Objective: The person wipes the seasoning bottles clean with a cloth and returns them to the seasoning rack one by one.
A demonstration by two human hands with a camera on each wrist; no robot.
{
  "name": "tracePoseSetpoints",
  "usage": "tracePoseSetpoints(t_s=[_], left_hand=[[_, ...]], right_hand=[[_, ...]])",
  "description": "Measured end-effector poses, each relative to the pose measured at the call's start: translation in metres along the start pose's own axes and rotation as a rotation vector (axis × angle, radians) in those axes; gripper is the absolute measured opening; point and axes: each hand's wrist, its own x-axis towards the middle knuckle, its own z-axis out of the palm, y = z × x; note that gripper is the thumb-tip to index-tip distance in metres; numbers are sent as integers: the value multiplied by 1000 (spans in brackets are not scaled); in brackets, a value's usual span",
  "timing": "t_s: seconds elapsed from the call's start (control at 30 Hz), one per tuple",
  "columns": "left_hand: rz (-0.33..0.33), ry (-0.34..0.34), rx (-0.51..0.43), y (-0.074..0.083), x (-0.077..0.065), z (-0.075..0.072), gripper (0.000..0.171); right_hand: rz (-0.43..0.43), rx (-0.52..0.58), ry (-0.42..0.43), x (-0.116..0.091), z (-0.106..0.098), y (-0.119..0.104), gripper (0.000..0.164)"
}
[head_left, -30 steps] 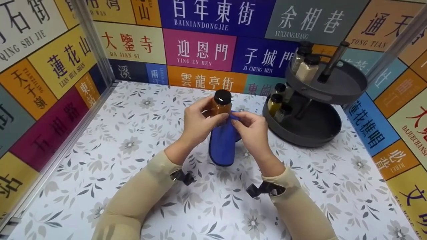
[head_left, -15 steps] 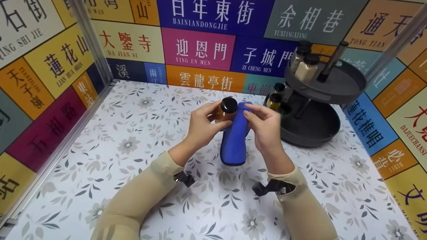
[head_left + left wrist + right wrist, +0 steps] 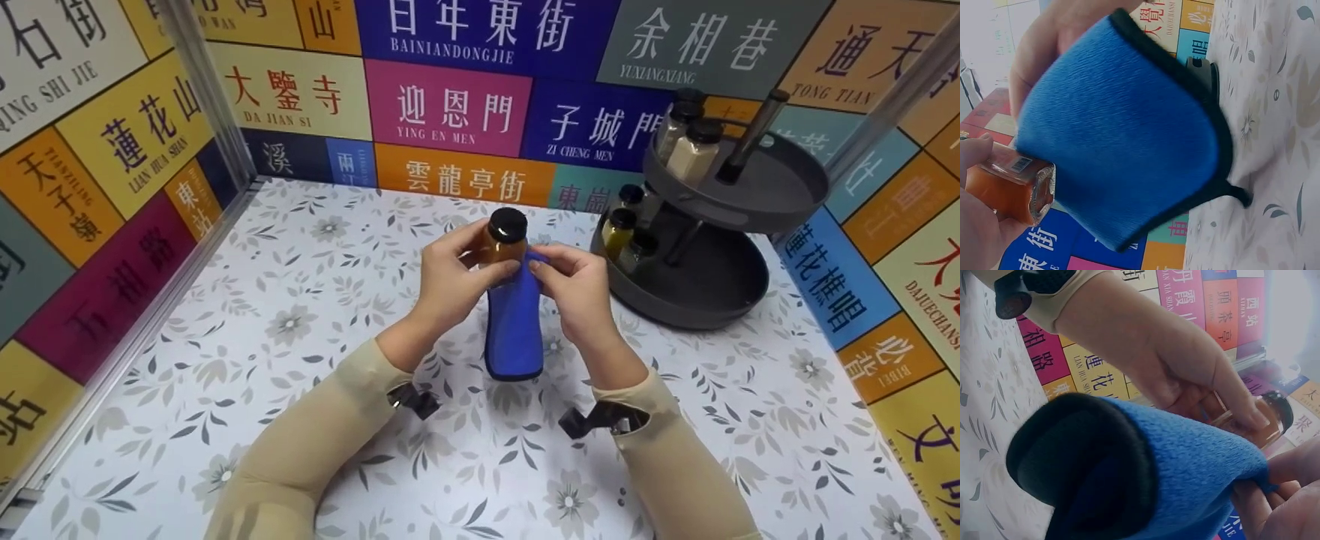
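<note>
My left hand [image 3: 457, 277] grips a small clear jar [image 3: 506, 244] of orange-brown contents, its black lid uppermost. In the left wrist view a barcode label shows on the jar [image 3: 1013, 169]. My right hand [image 3: 581, 289] pinches the top of a blue cloth [image 3: 514, 330] between thumb and fingers, right beside the jar. Dark edging runs round the cloth, which hangs down in folds above the table; a small dark loop sticks out from its edge in the left wrist view. Whether the cloth touches the jar is hard to tell in the head view.
A black two-tier round rack [image 3: 682, 300] stands at the back right. Capped jars [image 3: 694, 154] sit on its upper tier, and small bottles [image 3: 619, 232] on its lower one. The table [image 3: 300, 397] has a floral cover, and sign-printed panels [image 3: 450, 112] enclose it.
Both hands shifted right with the jar and cloth, then came partway back left. The cloth's top was lifted away from the jar's side and is now lower and closer to it again.
</note>
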Motion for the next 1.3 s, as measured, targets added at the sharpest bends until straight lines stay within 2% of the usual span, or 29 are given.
tracePoseSetpoints(t_s=[0.2,0.3,0.43,0.57,0.73,0.93,1.0,1.1,1.2,1.3], left_hand=[[-10,-43,20,1,2,-7,55],[-41,-73,35,-2,0,-9,56],[-74,-131,74,-6,0,-7,56],[-62,-137,126,-8,2,-6,54],[-66,-111,93,-4,3,-10,53],[-57,-90,28,2,6,-15,54],[-68,-113,3,2,8,-16,54],[-86,-201,-40,2,9,-15,54],[-113,-276,-67,1,11,-13,51],[-136,-302,-54,-1,11,-11,48]], right_hand=[[-32,-75,-21,1,2,-7,22],[-72,-24,-21,0,1,-15,21],[-148,66,30,-3,-2,-24,20],[-195,19,57,-4,-2,-22,21],[-143,-48,39,-4,4,-9,21],[-69,-162,-30,-3,4,4,19],[-55,-205,-42,-2,3,6,18],[-48,-224,-39,0,-1,7,18],[-60,-196,-38,3,-5,5,17],[-99,-149,-27,3,-8,0,17]])
